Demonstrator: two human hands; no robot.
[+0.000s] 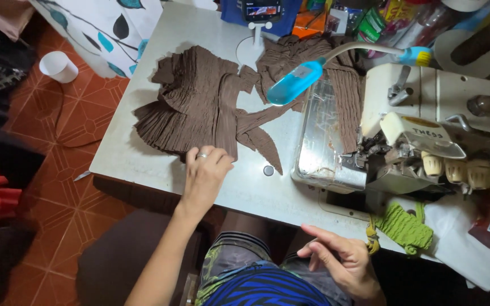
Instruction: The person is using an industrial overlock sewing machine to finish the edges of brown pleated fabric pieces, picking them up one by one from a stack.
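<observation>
Left hand [205,174] down flat at the near edge of the brown fabric pieces [197,102], fingers spread loose, fingertips just touching the cloth, a ring on one finger, nothing gripped. The stack lies on the white table [143,153], left of the sewing machine [404,141]. It's dark brown, tightly crinkled all over, cut into ragged-edged panels piled one on another. Its long axis runs from the far side of the table down toward the person, tilted a little leftward at the near end. A narrow pointed strip [262,141] trails off the pile, its tip aimed at the near edge of the table, just beside a small round hole [268,170] in the tabletop. More of the same brown cloth [336,73] sits bunched farther back, under the blue lamp [296,82] on its bent neck.

Right hand [341,260] hangs over the lap, off the table, palm up, fingers loosely curled, holding nothing. A green crinkled scrap [406,226] lies at the table's edge near it.
</observation>
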